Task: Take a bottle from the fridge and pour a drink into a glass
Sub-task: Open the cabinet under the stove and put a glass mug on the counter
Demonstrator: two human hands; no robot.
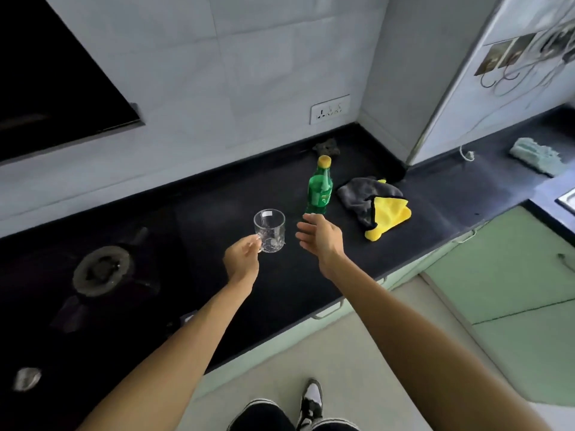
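A green plastic bottle (pixel 319 188) with a yellow cap stands upright on the black counter (pixel 280 290). To its left is a clear glass mug (pixel 270 230), empty. My left hand (pixel 242 259) pinches the mug's handle from the near side. My right hand (pixel 320 236) hovers with straight, spread fingers just in front of the bottle's base, not touching it as far as I can see.
A grey and yellow cloth (pixel 378 206) lies right of the bottle. A gas burner (pixel 101 272) sits at the left. A dark scrubber (pixel 326 147) lies by the wall under a socket (pixel 329 109). A pale green cloth (pixel 536 155) lies far right.
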